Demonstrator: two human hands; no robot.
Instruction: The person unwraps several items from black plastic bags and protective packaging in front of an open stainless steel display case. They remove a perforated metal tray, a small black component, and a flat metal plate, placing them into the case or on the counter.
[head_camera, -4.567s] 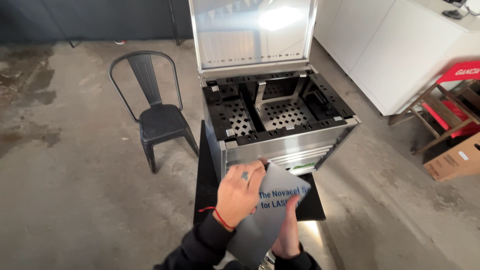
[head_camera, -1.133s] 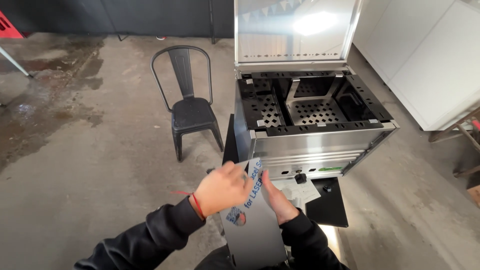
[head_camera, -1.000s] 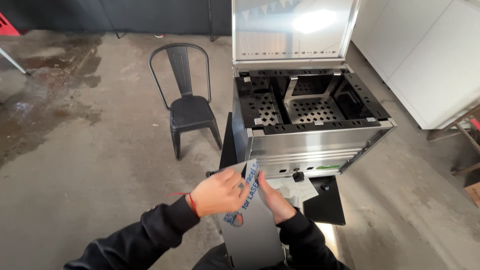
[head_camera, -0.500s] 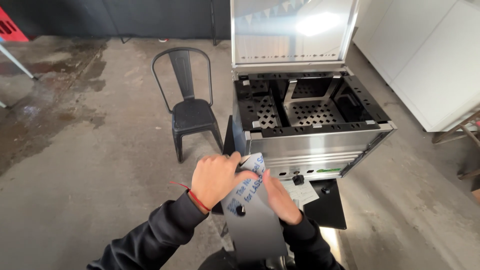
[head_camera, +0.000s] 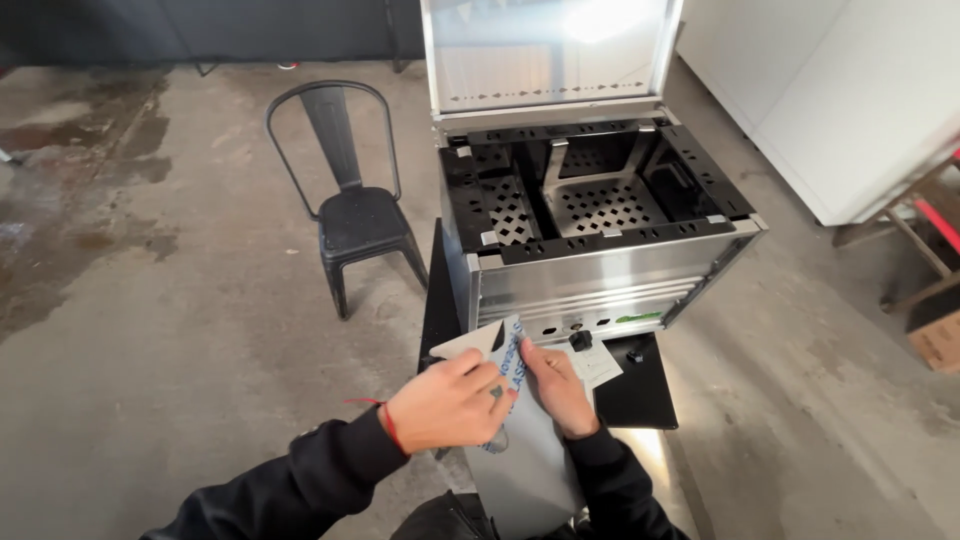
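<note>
1. A grey protective film (head_camera: 505, 375) with blue print is being peeled from a metal sheet (head_camera: 530, 460) at the bottom centre.
2. A brown cardboard box (head_camera: 938, 340) is being cropped by the right edge.
3. A small green label (head_camera: 640, 318) is being displayed on the steel cabinet's front (head_camera: 600, 290).

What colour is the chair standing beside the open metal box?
Black: the metal chair is all black, seat and frame, seen in the head view.

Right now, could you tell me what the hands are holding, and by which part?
Both hands grip a grey metal sheet near its top edge: left hand pinches the peeling protective film, right hand steadies the sheet.
</note>
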